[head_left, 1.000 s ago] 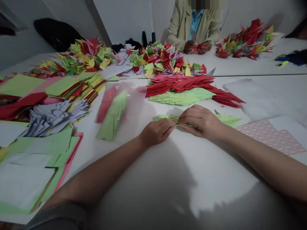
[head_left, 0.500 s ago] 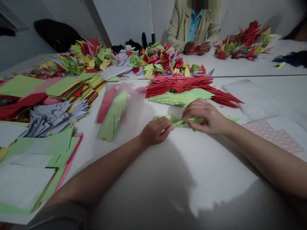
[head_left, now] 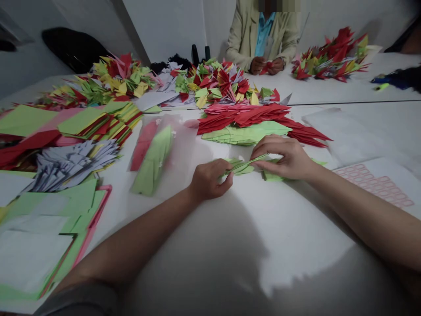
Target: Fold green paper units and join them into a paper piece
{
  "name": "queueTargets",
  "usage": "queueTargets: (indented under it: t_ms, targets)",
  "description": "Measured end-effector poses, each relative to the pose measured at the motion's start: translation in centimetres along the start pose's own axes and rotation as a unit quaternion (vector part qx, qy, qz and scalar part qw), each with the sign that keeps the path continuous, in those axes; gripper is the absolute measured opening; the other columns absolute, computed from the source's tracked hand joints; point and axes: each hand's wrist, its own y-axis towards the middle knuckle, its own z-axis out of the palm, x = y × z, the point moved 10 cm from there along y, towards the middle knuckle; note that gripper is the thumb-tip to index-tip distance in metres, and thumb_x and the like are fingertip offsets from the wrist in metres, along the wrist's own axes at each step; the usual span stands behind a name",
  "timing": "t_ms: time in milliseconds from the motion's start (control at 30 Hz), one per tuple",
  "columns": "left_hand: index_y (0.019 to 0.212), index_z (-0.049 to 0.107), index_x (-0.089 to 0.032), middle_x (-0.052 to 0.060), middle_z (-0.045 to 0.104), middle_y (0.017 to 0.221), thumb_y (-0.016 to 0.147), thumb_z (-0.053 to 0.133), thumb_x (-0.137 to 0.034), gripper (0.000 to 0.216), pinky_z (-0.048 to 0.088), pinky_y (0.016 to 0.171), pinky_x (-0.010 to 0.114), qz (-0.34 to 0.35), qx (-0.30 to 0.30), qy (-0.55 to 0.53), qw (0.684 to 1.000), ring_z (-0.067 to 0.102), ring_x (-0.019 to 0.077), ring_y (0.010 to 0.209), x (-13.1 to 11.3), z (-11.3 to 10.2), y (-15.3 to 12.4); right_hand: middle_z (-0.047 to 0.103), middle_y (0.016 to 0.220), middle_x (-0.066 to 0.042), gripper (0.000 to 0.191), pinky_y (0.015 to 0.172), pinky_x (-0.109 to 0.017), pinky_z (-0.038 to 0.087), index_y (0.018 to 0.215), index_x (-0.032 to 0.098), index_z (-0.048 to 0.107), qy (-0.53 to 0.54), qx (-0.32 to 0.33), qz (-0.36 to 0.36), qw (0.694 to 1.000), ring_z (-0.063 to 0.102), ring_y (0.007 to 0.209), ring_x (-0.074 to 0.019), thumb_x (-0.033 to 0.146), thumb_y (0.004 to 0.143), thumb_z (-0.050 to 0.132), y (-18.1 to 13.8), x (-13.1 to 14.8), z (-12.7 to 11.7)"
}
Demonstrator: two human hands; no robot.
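folded green paper piece is pinched just above the counter in the closed grips of left hand and right hand, so thin flaps could be torn or miscreased if pulled unevenly.

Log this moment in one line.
left hand: pinching green folded paper | right hand: holding its other end | surface: white table | behind: red paper stack

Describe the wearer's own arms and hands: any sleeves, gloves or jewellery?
The left hand and right hand are bare: no gloves, and no ring or watch shows. Both forearms are uncovered. A grey sleeve edge covers the left upper arm at the picture's bottom; no sleeve shows on the right arm.
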Motion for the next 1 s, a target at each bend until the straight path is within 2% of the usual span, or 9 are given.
queueTargets:
  t_ms: [200, 333, 433, 567, 800, 1000]
  targets:
    - [0.090, 0.058, -0.018, 0.002, 0.069, 0.083, 0.081, 0.059, -0.016, 0.010, 0.050, 0.072, 0.023, 0.013, -0.019, -0.027, 0.999, 0.066, 0.0128, 0.078, -0.4, -0.5, 0.1, 0.069, 0.083, -0.005, 0.010, 0.075, -0.033, 0.050, 0.090, 0.021, 0.067, 0.024, 0.001, 0.001, 1.000, 0.063, 0.078, -0.0171, 0.028, 0.083, 0.064, 0.1, 0.8, 0.5]
    - [0.089, 0.058, -0.018, 0.003, 0.070, 0.082, 0.082, 0.058, -0.015, 0.007, 0.051, 0.071, 0.023, 0.009, -0.055, -0.055, 0.997, 0.066, 0.0127, 0.077, -0.3, -1.3, 0.0, 0.069, 0.089, -0.006, 0.014, 0.077, -0.032, 0.052, 0.093, 0.021, 0.068, 0.037, -0.022, 0.017, 0.999, 0.064, 0.084, -0.0179, 0.029, 0.081, 0.067, 0.2, 0.4, -0.4]
    - [0.086, 0.060, -0.017, 0.003, 0.069, 0.080, 0.082, 0.058, -0.016, 0.004, 0.050, 0.067, 0.022, -0.024, -0.057, -0.068, 0.996, 0.064, 0.0116, 0.072, 0.4, -1.4, 0.1, 0.070, 0.088, -0.005, 0.011, 0.075, -0.031, 0.052, 0.090, 0.022, 0.069, 0.053, -0.042, 0.045, 0.997, 0.065, 0.082, -0.0172, 0.029, 0.082, 0.065, 0.1, -0.4, -1.1]
    - [0.083, 0.061, -0.016, 0.002, 0.066, 0.074, 0.082, 0.058, -0.020, 0.005, 0.047, 0.059, 0.020, -0.083, -0.059, -0.108, 0.989, 0.059, 0.0092, 0.062, 1.2, -1.2, 0.1, 0.070, 0.087, -0.004, 0.011, 0.073, -0.031, 0.052, 0.086, 0.023, 0.069, 0.075, -0.045, 0.097, 0.991, 0.065, 0.079, -0.0172, 0.032, 0.085, 0.062, -0.1, -1.0, -0.6]
    - [0.074, 0.059, -0.015, -0.001, 0.058, 0.062, 0.085, 0.059, -0.028, 0.017, 0.040, 0.050, 0.018, -0.211, -0.005, -0.263, 0.941, 0.048, 0.0064, 0.052, 2.2, 1.1, -0.3, 0.069, 0.083, -0.005, 0.023, 0.068, -0.028, 0.048, 0.078, 0.019, 0.068, 0.132, -0.048, 0.223, 0.965, 0.062, 0.076, -0.0164, 0.040, 0.085, 0.061, -0.9, -1.3, 2.0]
    - [0.074, 0.060, -0.015, -0.002, 0.054, 0.058, 0.085, 0.058, -0.030, 0.018, 0.037, 0.050, 0.019, -0.230, 0.012, -0.300, 0.926, 0.044, 0.0063, 0.051, 2.4, 1.7, -0.5, 0.066, 0.076, -0.002, 0.023, 0.063, -0.026, 0.045, 0.079, 0.018, 0.067, 0.161, -0.049, 0.261, 0.950, 0.058, 0.070, -0.0137, 0.040, 0.077, 0.070, -1.4, -1.6, 3.4]
